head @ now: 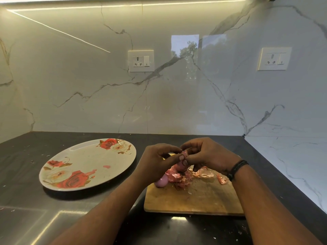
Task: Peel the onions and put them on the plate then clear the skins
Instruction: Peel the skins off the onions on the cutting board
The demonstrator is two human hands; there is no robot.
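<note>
head view looks down on a dark countertop [26, 174] set against a marble wall with two socket plates [140, 61]. both hands meet above the far end of a wooden cutting board [192, 198]. the left hand [155, 163] has its fingers curled in, thumb and fingertips pinching a small onion [182, 166] that sits between the two hands, lifted off the board. the right hand [208, 154] is curled over the top of the same onion, its fingertips pinching a scrap of pink skin [184, 153] at the onion's upper end. a black band [236, 168] wraps the right wrist.

under the hands, on the board, lies a heap of loose onion skins [177, 175], pink and papery, with more curls of skin [206, 174] spread toward the board's right edge. a second onion [161, 182], smooth and pale purple, rests on the board at the left side of the heap, just beside the left wrist.

to the left of the board, well apart from the hands, sits a round plate [85, 163] printed with red and white roses; a small pink fleck [106, 166] lies on it near its right side. whether that fleck is skin or print i cannot tell. tiny pale bits are scattered over the countertop near the plate and along the front edge.
</note>
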